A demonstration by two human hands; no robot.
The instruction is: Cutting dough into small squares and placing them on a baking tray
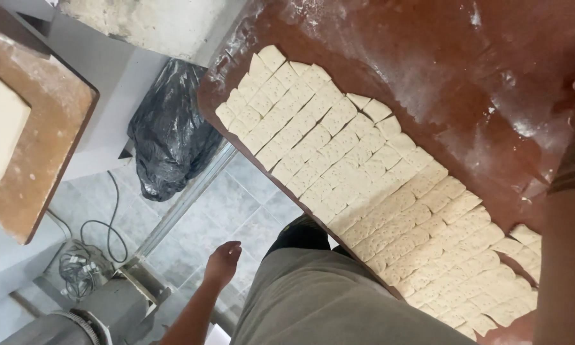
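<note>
Left hand (222, 263) hangs loose and empty beside the leg, fingers slack; black bag (172, 128) slumps, contents hidden; right hand unseen

Pale grey floor tiles (236, 211) lie below the floured reddish-brown table (428, 57). A black bag (169, 137) slumps against a light wall (102, 76). Cables (89, 246) curl over the floor beside a brown board (45, 128).

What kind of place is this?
Probably a small bakery workroom: rows of cut, dimpled dough pieces cover a floured brown worktable, and another floury board holds a dough slab.
</note>
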